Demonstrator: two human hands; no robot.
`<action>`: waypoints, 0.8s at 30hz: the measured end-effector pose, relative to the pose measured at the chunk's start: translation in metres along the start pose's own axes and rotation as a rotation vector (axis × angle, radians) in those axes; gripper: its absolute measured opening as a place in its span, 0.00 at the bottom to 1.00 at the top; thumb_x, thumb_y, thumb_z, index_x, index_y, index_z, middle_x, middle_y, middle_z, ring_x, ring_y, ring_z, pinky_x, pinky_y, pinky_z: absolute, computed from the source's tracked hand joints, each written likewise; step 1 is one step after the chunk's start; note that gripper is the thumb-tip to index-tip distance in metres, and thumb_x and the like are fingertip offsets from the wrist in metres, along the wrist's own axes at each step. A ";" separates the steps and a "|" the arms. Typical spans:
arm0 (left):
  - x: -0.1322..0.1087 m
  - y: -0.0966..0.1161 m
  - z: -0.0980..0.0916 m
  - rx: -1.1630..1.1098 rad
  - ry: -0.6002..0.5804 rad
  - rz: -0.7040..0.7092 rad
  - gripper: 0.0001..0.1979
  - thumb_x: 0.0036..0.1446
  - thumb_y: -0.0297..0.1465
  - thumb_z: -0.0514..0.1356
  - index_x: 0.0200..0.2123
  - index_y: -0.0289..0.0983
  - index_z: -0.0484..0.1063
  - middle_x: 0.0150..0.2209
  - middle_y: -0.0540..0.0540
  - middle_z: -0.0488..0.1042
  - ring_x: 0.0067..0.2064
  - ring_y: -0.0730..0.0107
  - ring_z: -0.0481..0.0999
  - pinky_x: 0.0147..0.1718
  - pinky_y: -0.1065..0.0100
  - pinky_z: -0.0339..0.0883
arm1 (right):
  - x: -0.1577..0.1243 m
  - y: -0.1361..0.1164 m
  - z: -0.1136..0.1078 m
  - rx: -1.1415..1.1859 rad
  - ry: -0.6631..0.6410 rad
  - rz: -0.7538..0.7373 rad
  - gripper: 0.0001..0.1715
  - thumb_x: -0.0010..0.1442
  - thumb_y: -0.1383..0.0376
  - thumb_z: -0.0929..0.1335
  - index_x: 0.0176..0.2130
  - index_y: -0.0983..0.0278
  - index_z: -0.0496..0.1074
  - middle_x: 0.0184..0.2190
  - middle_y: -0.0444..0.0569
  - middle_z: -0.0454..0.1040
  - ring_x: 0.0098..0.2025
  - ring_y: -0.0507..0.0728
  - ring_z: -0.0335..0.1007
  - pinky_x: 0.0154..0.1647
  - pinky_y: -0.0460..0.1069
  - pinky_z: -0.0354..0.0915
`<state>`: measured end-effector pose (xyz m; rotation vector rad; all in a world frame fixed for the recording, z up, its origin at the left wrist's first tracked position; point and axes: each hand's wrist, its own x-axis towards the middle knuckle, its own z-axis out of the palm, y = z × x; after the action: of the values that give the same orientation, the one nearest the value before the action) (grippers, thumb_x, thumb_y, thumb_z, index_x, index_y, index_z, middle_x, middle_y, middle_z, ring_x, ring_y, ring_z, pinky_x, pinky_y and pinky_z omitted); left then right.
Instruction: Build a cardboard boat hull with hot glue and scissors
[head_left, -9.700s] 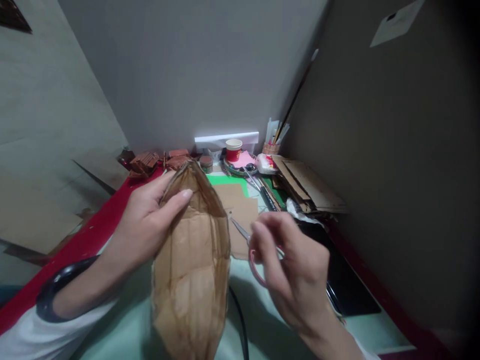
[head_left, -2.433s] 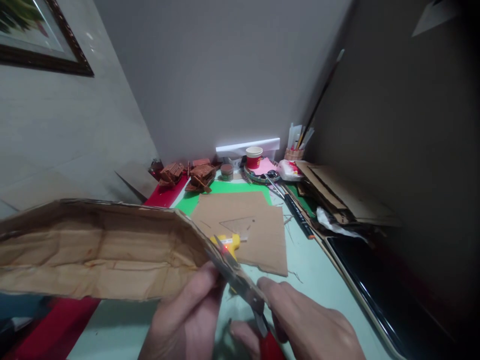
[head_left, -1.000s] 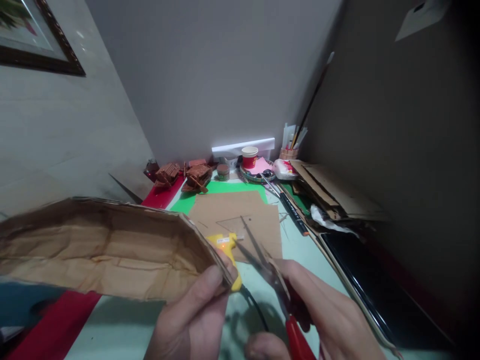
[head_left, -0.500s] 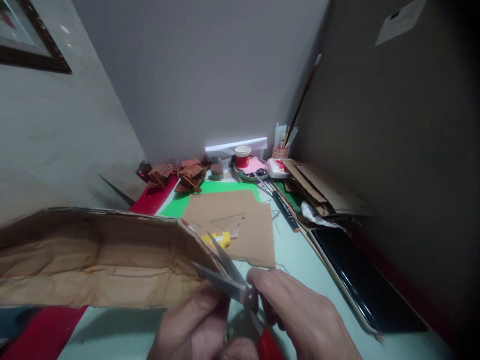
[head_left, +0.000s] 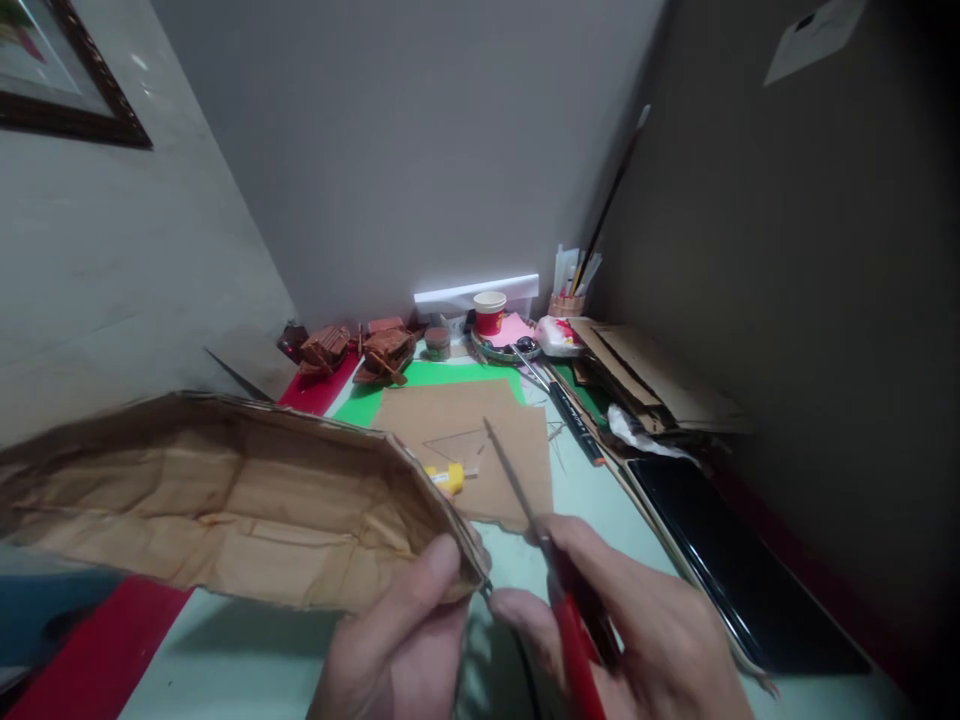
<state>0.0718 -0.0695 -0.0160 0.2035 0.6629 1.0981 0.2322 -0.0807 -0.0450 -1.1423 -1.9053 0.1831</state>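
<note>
A boat-shaped cardboard shell with creased brown inner walls stretches across the left side. My left hand grips its right, pointed end, thumb on the inner wall and fingers underneath. In my right hand is a pair of scissors with red handles, blades pointing up and away from me and apparently together. The blades are clear of the cardboard. My right thumb is close to the shell's tip, where a thin dark strip sticks out; whether the thumb pinches it I cannot tell.
A flat cardboard sheet holds a set square and a yellow tool. Small brown model boats and a red paper cup stand at the back. Stacked cardboard, a marker and a dark tablet are at right.
The scissors have come off the shell's edge, moved right and swung upright, and their blades have closed. The shell's tip has shifted right and down in my left hand.
</note>
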 end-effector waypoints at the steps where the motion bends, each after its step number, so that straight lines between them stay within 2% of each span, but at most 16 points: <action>1: 0.000 0.001 0.000 0.007 0.020 0.032 0.07 0.59 0.25 0.65 0.35 0.37 0.85 0.32 0.48 0.84 0.35 0.66 0.82 0.42 0.70 0.76 | 0.000 0.001 -0.001 -0.034 0.016 -0.007 0.11 0.68 0.58 0.70 0.41 0.61 0.66 0.24 0.37 0.66 0.22 0.49 0.66 0.23 0.42 0.62; 3: 0.000 0.004 -0.001 -0.001 0.036 0.008 0.06 0.60 0.26 0.65 0.34 0.37 0.85 0.33 0.46 0.84 0.32 0.65 0.82 0.30 0.71 0.75 | -0.003 0.002 -0.001 -0.117 0.003 -0.019 0.16 0.66 0.57 0.70 0.48 0.62 0.66 0.28 0.42 0.69 0.27 0.53 0.70 0.25 0.44 0.66; 5: 0.000 0.005 -0.002 -0.003 0.052 -0.107 0.08 0.61 0.31 0.66 0.34 0.34 0.85 0.32 0.41 0.85 0.28 0.64 0.81 0.22 0.72 0.70 | -0.008 0.001 0.003 -0.200 -0.051 -0.021 0.20 0.64 0.61 0.66 0.53 0.63 0.64 0.34 0.48 0.70 0.34 0.58 0.72 0.25 0.46 0.68; 7: 0.001 0.004 -0.002 0.016 0.072 -0.169 0.12 0.61 0.35 0.66 0.34 0.32 0.85 0.30 0.38 0.84 0.26 0.64 0.80 0.19 0.72 0.67 | -0.013 0.000 0.007 -0.296 -0.069 0.002 0.23 0.60 0.64 0.63 0.55 0.63 0.63 0.34 0.50 0.68 0.34 0.61 0.72 0.23 0.47 0.67; 9: 0.003 0.002 -0.001 0.039 0.060 -0.122 0.11 0.61 0.35 0.65 0.34 0.34 0.85 0.32 0.38 0.85 0.28 0.63 0.81 0.19 0.72 0.68 | -0.017 0.000 0.011 -0.405 -0.017 -0.005 0.27 0.58 0.64 0.63 0.57 0.64 0.63 0.34 0.50 0.66 0.33 0.61 0.70 0.23 0.49 0.66; 11: 0.005 -0.001 0.001 0.036 0.035 -0.006 0.09 0.62 0.32 0.65 0.36 0.35 0.86 0.36 0.39 0.86 0.35 0.58 0.83 0.22 0.71 0.70 | -0.019 0.002 0.014 -0.504 0.053 -0.046 0.29 0.59 0.62 0.64 0.59 0.68 0.63 0.35 0.52 0.66 0.33 0.61 0.69 0.26 0.50 0.67; 14: 0.007 -0.003 0.005 0.048 0.064 0.135 0.09 0.62 0.28 0.63 0.40 0.39 0.85 0.40 0.42 0.86 0.46 0.53 0.83 0.34 0.66 0.76 | -0.018 0.005 0.017 -0.539 0.114 -0.081 0.28 0.62 0.61 0.64 0.58 0.71 0.64 0.36 0.54 0.67 0.34 0.61 0.68 0.30 0.52 0.67; 19: 0.005 -0.004 0.004 0.093 0.101 0.070 0.16 0.58 0.25 0.64 0.49 0.39 0.82 0.44 0.43 0.85 0.56 0.46 0.79 0.53 0.54 0.73 | -0.015 0.005 0.017 -0.509 0.189 -0.120 0.25 0.65 0.65 0.60 0.58 0.74 0.65 0.35 0.54 0.71 0.35 0.62 0.69 0.32 0.52 0.66; 21: 0.005 -0.005 0.002 0.093 0.103 0.051 0.17 0.57 0.26 0.65 0.50 0.39 0.82 0.45 0.43 0.85 0.58 0.46 0.77 0.57 0.52 0.71 | -0.014 0.004 0.015 -0.523 0.186 -0.171 0.26 0.65 0.66 0.62 0.58 0.77 0.65 0.34 0.55 0.72 0.35 0.61 0.70 0.31 0.52 0.66; 24: 0.006 -0.008 0.000 0.069 0.095 0.017 0.15 0.55 0.29 0.67 0.48 0.38 0.82 0.47 0.43 0.85 0.61 0.46 0.74 0.60 0.52 0.69 | -0.014 0.002 0.015 -0.533 0.185 -0.158 0.25 0.65 0.66 0.63 0.58 0.77 0.66 0.35 0.56 0.74 0.35 0.62 0.72 0.30 0.52 0.67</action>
<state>0.0795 -0.0678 -0.0219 0.2175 0.7861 1.1069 0.2250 -0.0861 -0.0631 -1.2868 -1.9176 -0.5305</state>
